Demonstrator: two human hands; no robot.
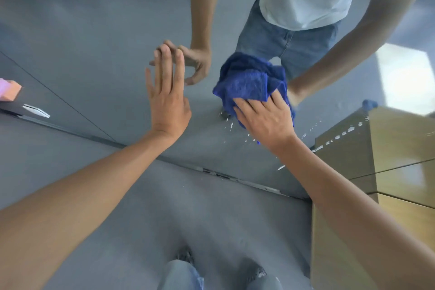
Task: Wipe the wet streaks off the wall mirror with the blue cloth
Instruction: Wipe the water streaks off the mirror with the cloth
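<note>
While I'm watching the head camera feed, the right hand point(264, 120) has its grip spread over a bunched-up blue cloth point(249, 80), fingers splayed and pressing it flat against the mirror point(106, 54). That cloth looks like fuzzy microfiber, ribbed in places, crumpled into a loose wad that bulges out above the fingertips. It sits on the glass roughly mid-frame, right of centre. Just below and to the right of it, white droplets and short wet streaks point(339, 136) run in a dotted line across the glass, a few more speckled right under the cloth. The left hand point(168, 101) is released, palm flat and fingers straight, and its fingertips meet their own reflection, so it looks to be resting on the glass with nothing held. The mirror's thin metal bottom edge point(219, 175) cuts diagonally across the view above the smooth grey floor point(200, 219). A boxy tan cabinet point(334, 242) with a wood-like finish stands at the right.
</note>
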